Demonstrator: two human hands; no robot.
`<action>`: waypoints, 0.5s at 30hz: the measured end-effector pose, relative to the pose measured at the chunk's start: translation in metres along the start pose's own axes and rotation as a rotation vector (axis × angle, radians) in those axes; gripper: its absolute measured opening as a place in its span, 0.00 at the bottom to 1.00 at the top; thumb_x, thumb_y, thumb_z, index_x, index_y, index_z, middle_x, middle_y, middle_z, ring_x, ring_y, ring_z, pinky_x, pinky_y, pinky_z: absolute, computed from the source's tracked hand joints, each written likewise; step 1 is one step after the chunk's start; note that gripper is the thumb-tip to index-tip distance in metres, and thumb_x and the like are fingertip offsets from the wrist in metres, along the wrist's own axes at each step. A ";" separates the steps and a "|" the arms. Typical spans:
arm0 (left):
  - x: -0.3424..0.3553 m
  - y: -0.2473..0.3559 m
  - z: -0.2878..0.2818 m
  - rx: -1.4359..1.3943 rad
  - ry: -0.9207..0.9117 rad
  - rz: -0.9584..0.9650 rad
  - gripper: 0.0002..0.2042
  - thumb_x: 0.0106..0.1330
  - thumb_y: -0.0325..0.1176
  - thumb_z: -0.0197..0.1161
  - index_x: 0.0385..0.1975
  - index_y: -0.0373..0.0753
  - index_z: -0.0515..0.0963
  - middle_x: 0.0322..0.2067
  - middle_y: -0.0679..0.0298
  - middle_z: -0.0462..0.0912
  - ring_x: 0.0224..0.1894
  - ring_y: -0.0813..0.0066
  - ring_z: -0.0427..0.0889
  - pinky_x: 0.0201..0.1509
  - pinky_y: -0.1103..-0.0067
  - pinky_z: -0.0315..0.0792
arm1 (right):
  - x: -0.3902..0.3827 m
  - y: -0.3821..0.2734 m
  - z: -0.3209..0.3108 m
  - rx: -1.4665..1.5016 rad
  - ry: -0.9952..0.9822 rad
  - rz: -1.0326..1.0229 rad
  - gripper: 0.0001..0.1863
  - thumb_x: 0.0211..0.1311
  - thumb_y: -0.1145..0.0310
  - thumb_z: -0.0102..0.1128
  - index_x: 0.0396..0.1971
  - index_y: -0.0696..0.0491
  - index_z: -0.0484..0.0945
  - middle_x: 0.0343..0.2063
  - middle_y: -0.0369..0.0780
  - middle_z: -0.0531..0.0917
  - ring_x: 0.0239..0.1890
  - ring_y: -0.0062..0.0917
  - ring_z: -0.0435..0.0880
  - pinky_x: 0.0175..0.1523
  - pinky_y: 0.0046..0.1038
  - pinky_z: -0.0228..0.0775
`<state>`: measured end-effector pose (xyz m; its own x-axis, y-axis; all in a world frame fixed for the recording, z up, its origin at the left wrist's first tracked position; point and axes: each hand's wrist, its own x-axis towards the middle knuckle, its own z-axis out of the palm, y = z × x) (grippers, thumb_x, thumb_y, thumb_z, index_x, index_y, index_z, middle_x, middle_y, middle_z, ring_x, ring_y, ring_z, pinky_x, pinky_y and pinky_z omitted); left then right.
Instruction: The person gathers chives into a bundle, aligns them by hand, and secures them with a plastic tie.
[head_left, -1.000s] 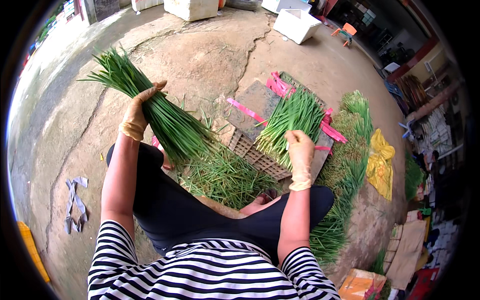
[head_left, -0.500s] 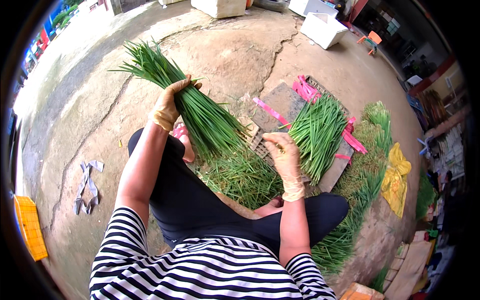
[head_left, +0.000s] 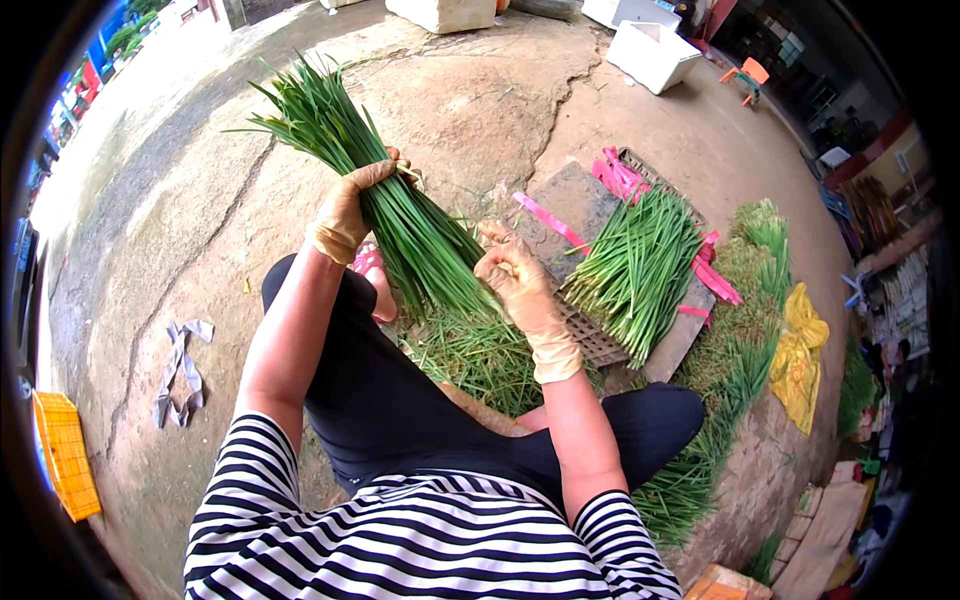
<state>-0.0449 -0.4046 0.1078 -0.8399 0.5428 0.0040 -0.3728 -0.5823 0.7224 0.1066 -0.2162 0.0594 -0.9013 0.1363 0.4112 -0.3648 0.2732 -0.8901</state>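
Note:
My gloved left hand is closed around the middle of a long bunch of green leafy stalks, held slanting above my left leg. My gloved right hand is beside the bunch's lower ends, fingers partly bent and apart; whether it touches them is unclear. To its right, a pile of green stalks with pale ends lies across a dark board on a plastic crate, with pink strips around it. Loose cut stalks lie on the ground between my legs.
Long rows of stalks and a yellow bag lie at the right. A grey strip and a yellow basket are at the left. White boxes and an orange chair stand farther back, near clutter along the right.
The view shifted, putting the scene farther right. My right hand left the pile on the board and moved up and leftward to the lower end of the bunch, which stays in my left hand.

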 end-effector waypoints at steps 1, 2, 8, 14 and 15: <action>0.000 0.001 -0.003 0.000 0.002 0.005 0.14 0.52 0.27 0.61 0.38 0.34 0.68 0.30 0.60 0.75 0.35 0.65 0.77 0.42 0.72 0.73 | 0.003 -0.018 -0.003 0.284 -0.022 0.129 0.07 0.51 0.67 0.60 0.25 0.54 0.74 0.48 0.43 0.71 0.50 0.30 0.69 0.54 0.27 0.58; 0.000 0.002 -0.007 0.001 0.004 0.011 0.14 0.52 0.27 0.61 0.38 0.34 0.68 0.30 0.60 0.75 0.35 0.65 0.77 0.42 0.72 0.73 | 0.005 -0.029 -0.007 0.568 -0.044 0.259 0.07 0.53 0.67 0.59 0.25 0.54 0.74 0.48 0.43 0.71 0.49 0.30 0.70 0.54 0.26 0.58; -0.006 0.006 0.003 0.012 0.018 0.014 0.15 0.52 0.27 0.61 0.38 0.36 0.67 0.30 0.60 0.75 0.37 0.63 0.76 0.43 0.71 0.72 | -0.002 -0.035 -0.040 1.218 -0.084 -0.092 0.08 0.57 0.64 0.54 0.31 0.52 0.74 0.57 0.43 0.63 0.62 0.36 0.55 0.64 0.40 0.47; -0.005 0.012 -0.004 0.119 0.058 0.034 0.13 0.54 0.29 0.61 0.37 0.34 0.69 0.31 0.58 0.77 0.36 0.67 0.78 0.39 0.73 0.76 | -0.034 -0.058 -0.064 1.651 -0.015 -0.148 0.10 0.55 0.66 0.56 0.20 0.53 0.67 0.37 0.36 0.71 0.34 0.22 0.70 0.38 0.30 0.65; -0.005 0.012 -0.004 0.146 0.058 0.045 0.13 0.54 0.29 0.61 0.38 0.34 0.69 0.31 0.58 0.77 0.36 0.67 0.78 0.39 0.73 0.76 | -0.037 -0.064 -0.070 1.685 -0.037 -0.200 0.11 0.56 0.66 0.56 0.19 0.53 0.67 0.36 0.37 0.71 0.30 0.22 0.71 0.35 0.28 0.65</action>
<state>-0.0471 -0.4164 0.1141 -0.8774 0.4797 0.0019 -0.2764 -0.5088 0.8153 0.1798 -0.1718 0.1145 -0.8096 0.2000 0.5518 -0.2683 -0.9623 -0.0448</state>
